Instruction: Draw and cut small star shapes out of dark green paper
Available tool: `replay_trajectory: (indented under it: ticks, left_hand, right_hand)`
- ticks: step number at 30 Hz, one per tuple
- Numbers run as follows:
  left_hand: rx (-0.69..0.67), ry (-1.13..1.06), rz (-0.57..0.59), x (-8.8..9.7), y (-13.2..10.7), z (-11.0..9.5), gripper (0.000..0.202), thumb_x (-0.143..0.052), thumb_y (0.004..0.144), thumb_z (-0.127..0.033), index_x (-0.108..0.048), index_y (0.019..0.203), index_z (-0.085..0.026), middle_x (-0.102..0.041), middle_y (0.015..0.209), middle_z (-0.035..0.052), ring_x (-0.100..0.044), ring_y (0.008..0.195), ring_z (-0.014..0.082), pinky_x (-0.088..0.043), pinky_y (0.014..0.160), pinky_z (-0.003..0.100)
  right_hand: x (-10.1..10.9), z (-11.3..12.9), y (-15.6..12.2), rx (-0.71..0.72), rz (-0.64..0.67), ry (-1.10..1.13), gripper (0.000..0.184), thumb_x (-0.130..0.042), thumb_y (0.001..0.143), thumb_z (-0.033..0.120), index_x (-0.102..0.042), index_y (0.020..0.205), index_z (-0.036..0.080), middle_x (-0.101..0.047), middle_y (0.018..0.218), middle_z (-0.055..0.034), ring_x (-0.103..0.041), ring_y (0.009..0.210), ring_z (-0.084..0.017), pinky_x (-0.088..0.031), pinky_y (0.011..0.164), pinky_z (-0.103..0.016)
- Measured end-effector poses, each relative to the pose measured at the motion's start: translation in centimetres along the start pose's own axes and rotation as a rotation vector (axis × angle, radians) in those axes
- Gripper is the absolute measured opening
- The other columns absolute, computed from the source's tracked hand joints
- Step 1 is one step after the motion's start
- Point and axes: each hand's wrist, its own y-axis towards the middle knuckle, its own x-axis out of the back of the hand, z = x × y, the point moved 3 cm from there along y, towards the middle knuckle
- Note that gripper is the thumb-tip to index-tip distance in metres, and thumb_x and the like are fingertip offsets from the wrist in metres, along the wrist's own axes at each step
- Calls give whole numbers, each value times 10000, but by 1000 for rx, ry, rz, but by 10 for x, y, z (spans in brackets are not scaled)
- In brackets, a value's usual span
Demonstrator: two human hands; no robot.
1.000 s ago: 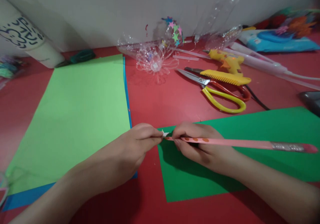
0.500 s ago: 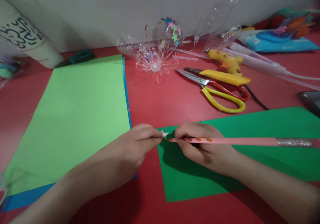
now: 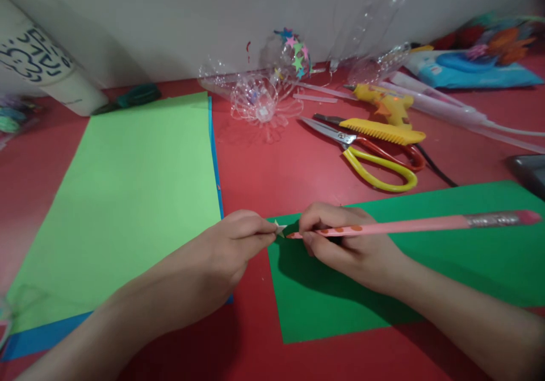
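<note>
My left hand [image 3: 232, 245] is closed in a pinch on a tiny pale star-shaped piece [image 3: 280, 229] at the top left corner of a dark green paper sheet [image 3: 426, 279]. My right hand [image 3: 340, 245] grips a long pink pencil [image 3: 409, 225] with orange dots. Its tip points left at the small star, almost touching it. The pencil's eraser end reaches far right, above the green sheet. Both hands rest low over the red table [image 3: 276, 171].
A light green sheet [image 3: 128, 193] lies on a blue one at the left. Behind are yellow-and-red scissors [image 3: 370, 156], a yellow glue gun [image 3: 389, 114], cut clear plastic bottle pieces [image 3: 259, 100] with coloured stars, a white roll [image 3: 42, 63] and a blue packet [image 3: 464, 68].
The pencil's eraser end has swung upward, so the pencil now tilts up to the right. My left hand has stayed pinched on the small star.
</note>
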Motion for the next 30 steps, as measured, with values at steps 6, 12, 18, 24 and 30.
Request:
replay_trajectory:
  ticks: [6, 12, 18, 24, 30]
  left_hand:
    - [-3, -6, 14, 0, 0, -1, 558, -373, 852, 34, -416, 1339, -234, -519, 1284, 70, -471, 1187, 181, -398, 1029, 351]
    - [-30, -1, -10, 0, -2, -1, 583, -365, 835, 45, -415, 1344, -236, -511, 1302, 72, -463, 1205, 185, -391, 1041, 354]
    - [-24, 2, 0, 1, -1, -1, 551, -380, 851, 25, -420, 1338, -229, -518, 1285, 73, -471, 1193, 183, -399, 1033, 345]
    - [-32, 21, -10, -1, -1, -1, 574, -376, 844, 47, -407, 1344, -233, -510, 1304, 63, -459, 1207, 168, -375, 1048, 323]
    - [-3, 1, -11, 1, 1, -4, 520, -381, 869, -2, -454, 1325, -240, -554, 1269, 60, -509, 1158, 181, -425, 1007, 326]
  right_hand:
    - [-2, 0, 1, 34, 7, -30, 123, -456, 793, 150, -506, 697, 207, -564, 567, 29, -490, 487, -108, -344, 465, -202]
    - [-3, -1, -1, 47, 32, -33, 108, -464, 800, 155, -510, 717, 207, -558, 578, 31, -482, 487, -105, -339, 459, -200]
    - [-1, 0, 0, 19, 12, -14, 120, -460, 777, 145, -515, 689, 205, -558, 559, 31, -486, 485, -109, -341, 460, -203]
    - [-1, 0, -1, 14, 29, 1, 111, -469, 778, 149, -521, 695, 202, -559, 568, 26, -473, 477, -108, -328, 451, -213]
    - [3, -4, 3, -88, -45, 323, 122, -476, 814, 164, -511, 706, 207, -575, 573, 27, -495, 486, -98, -375, 443, -198]
